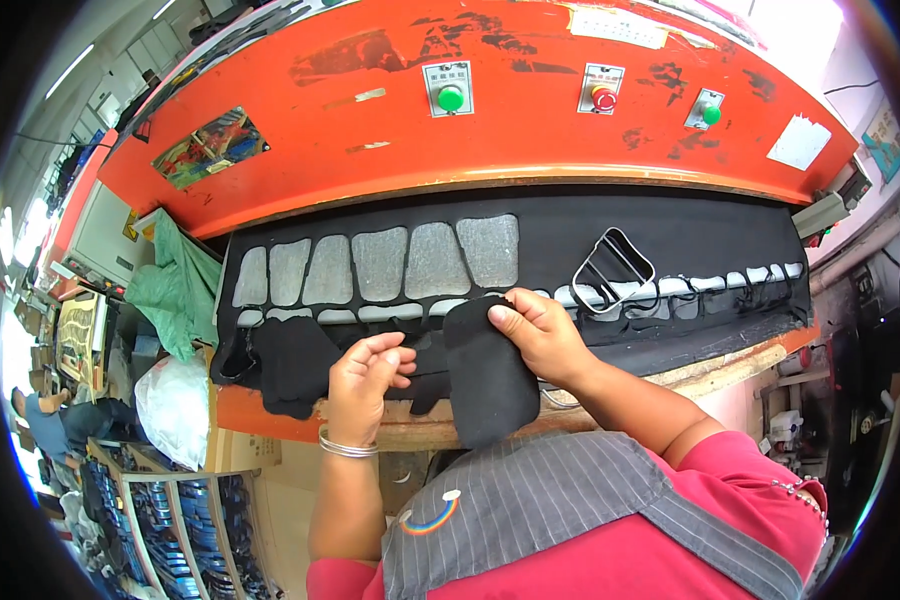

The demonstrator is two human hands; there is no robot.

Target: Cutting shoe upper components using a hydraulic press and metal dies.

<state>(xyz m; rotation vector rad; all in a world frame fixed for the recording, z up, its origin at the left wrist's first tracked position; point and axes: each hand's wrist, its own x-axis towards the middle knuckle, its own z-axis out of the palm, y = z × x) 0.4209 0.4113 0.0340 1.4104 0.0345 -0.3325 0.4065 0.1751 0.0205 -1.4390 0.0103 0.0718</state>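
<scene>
My right hand (545,338) pinches the top edge of a black cut fabric piece (492,375), a rounded panel hanging over the front edge of the bench. To its left is my left hand (370,375), its fingers loosely bent and apart, with nothing visible in them. Beside that hand, more black cut pieces (295,362) lie at the bench's left front. A black sheet (660,222) covers the bench, with panel-shaped cut-outs showing the grey surface (380,264) beneath. On the sheet's right part stands a metal cutting die (615,272) with curved sides and inner bars.
An orange machine beam (520,120) spans the back, carrying a green button (450,98), a red button (603,97) and another green button (710,115). Green cloth (175,285) and a white bag (173,405) are at the left. A rack of blue items (170,530) stands lower left; a person (60,420) is beyond.
</scene>
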